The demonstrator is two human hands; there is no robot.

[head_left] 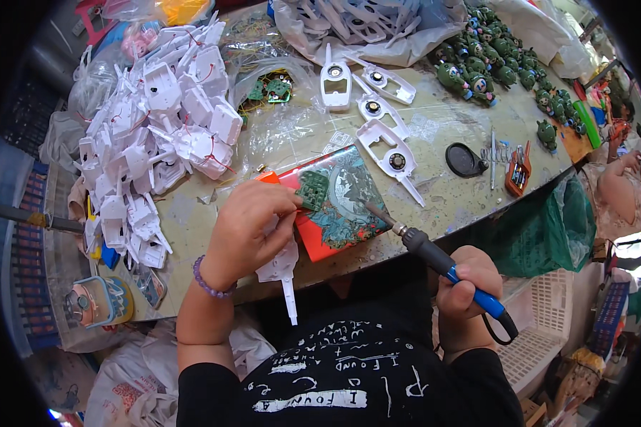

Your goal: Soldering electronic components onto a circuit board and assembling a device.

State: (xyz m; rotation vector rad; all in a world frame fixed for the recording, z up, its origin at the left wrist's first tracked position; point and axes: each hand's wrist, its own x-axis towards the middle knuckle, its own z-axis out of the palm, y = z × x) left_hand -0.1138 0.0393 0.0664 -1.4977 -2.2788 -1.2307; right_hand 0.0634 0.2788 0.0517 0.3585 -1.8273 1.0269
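My left hand [253, 224] pinches the left edge of a small green circuit board [312, 191]. The board is over a red box [313, 238] with a worn, dark-stained top. Below that hand, partly hidden by it, lies a white plastic casing [281, 267] with a long thin tip, overhanging the table edge. My right hand [470, 281] is closed round the blue handle of a soldering iron [431, 252]. Its metal tip points left, over the right part of the box top, apart from the board.
White casings with red wires [157, 121] are heaped at the left. Casing halves with round black speakers [397, 161] lie beyond the box. Further right are a black lid-like dish [466, 159], a coil stand [497, 155], a small orange screwdriver case [518, 169] and many green figures [477, 60].
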